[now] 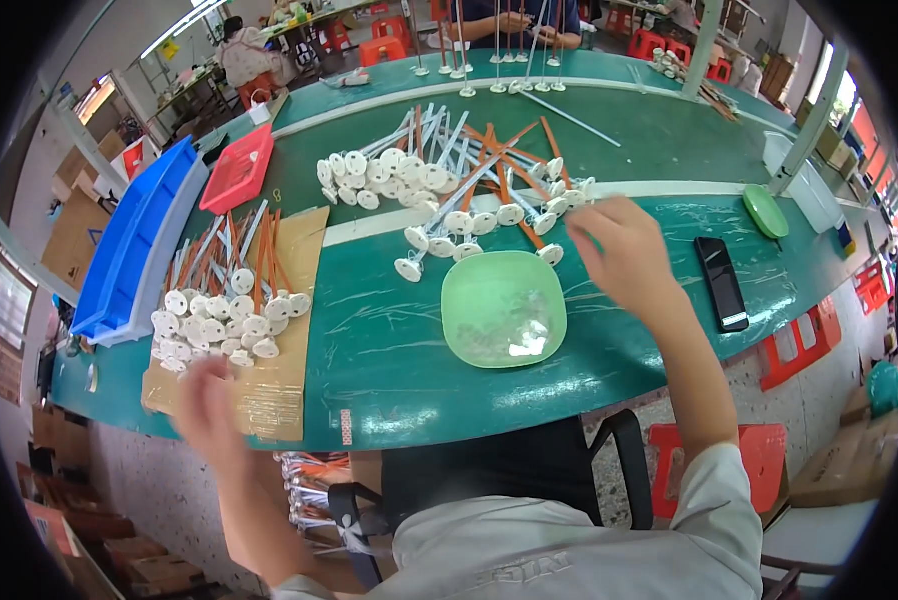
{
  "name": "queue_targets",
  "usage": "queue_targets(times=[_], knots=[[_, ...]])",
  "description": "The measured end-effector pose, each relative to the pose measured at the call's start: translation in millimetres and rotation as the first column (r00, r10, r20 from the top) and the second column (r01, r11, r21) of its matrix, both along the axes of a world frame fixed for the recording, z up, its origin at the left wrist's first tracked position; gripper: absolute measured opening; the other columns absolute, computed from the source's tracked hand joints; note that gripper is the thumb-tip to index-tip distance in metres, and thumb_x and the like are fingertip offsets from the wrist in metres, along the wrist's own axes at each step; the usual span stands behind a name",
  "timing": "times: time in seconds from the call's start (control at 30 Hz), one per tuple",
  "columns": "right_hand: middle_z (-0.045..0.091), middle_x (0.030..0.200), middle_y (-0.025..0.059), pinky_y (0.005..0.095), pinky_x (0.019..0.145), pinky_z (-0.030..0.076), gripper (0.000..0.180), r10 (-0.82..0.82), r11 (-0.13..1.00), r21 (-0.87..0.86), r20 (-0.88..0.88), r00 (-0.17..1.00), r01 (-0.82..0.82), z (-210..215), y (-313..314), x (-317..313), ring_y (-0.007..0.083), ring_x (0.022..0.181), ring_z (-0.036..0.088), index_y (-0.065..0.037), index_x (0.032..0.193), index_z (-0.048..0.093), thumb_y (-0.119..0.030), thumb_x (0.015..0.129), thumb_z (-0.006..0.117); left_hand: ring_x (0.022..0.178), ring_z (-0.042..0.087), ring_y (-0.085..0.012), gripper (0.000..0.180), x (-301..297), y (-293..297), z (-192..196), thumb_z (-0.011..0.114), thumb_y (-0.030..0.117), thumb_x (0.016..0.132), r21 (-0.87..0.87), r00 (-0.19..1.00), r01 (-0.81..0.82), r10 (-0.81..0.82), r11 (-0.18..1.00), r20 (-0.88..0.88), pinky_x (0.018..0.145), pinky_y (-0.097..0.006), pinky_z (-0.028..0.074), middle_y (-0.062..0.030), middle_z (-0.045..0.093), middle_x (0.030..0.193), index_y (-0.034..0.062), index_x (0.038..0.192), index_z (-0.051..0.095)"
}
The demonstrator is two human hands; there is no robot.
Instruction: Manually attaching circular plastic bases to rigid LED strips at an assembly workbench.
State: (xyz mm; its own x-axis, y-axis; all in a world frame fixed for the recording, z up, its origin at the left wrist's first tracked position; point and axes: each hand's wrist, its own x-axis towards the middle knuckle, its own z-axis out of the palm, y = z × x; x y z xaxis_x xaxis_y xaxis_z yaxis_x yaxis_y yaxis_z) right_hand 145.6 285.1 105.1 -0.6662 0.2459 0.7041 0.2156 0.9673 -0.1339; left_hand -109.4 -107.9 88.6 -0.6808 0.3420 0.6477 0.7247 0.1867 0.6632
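Central pile of white-capped sticks (459, 185) spread across the bench (389, 350) just beyond the green bowl (504, 308), long axes mostly running away from the bowl and fanning out. Right hand (619, 250) to the bowl's right, at the pile's near edge and clearly nearer it, fingers curled, grasp impossible to tell. Left hand (207, 400) blurred, far left of the bowl beside a 2nd pile (224, 305) on cardboard (279, 390), state unreadable.
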Motion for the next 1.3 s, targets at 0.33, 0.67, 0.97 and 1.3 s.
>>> queue_targets(times=[0.33, 0.67, 0.97, 1.3], knots=[[0.066, 0.100, 0.0048, 0.0388, 0.080, 0.051, 0.027, -0.111, 0.960, 0.279, 0.382, 0.918, 0.000, -41, 78, -16, 0.0261, 0.099, 0.062, -0.006, 0.098, 0.065, -0.008, 0.073, 0.075, 0.076, 0.063, -0.0157, 0.010, 107, 77, -75, 0.063, -0.005, 0.084, 0.115, 0.842, 0.460, -0.473, 0.881, 0.260, 0.070, -0.027, 0.050, -0.0115, 0.067, 0.087, -0.0063, 0.094, 0.065], [0.061, 0.093, 0.0096, 0.0276, 0.068, 0.050, 0.017, 0.040, 0.675, -0.706, -0.253, 0.967, -0.213, -21, -60, 92, 0.0180, 0.081, 0.063, -0.001, 0.097, 0.068, 0.002, 0.080, 0.067, 0.081, 0.065, -0.0163, 0.015, 155, 80, -61, 0.058, -0.005, 0.088, 0.234, 0.538, 0.681, -0.691, 0.694, 0.484, 0.074, -0.027, 0.052, -0.0150, 0.069, 0.092, -0.0066, 0.101, 0.066], [0.066, 0.086, 0.0119, 0.0399, 0.070, 0.055, 0.021, 0.264, 0.790, -0.425, -0.415, 0.871, -0.442, -73, -176, 90, 0.0298, 0.084, 0.063, -0.002, 0.086, 0.067, -0.002, 0.069, 0.079, 0.110, 0.060, -0.0181, 0.056, 194, 103, -53, 0.054, 0.004, 0.096, 0.619, -0.164, 0.720, -0.790, 0.314, 0.591, 0.095, -0.031, 0.047, -0.0161, 0.062, 0.123, -0.0050, 0.147, 0.033], [0.069, 0.093, 0.0085, 0.0320, 0.064, 0.059, 0.025, 0.410, 0.813, -0.191, -0.483, 0.774, -0.550, -74, -176, 52, 0.0246, 0.077, 0.069, -0.002, 0.088, 0.071, 0.002, 0.064, 0.074, 0.106, 0.064, -0.0186, 0.052, 188, 79, -88, 0.064, 0.018, 0.093, 0.647, 0.061, 0.622, -0.851, 0.441, 0.521, 0.091, -0.030, 0.050, -0.0172, 0.065, 0.119, -0.0118, 0.132, 0.049]])
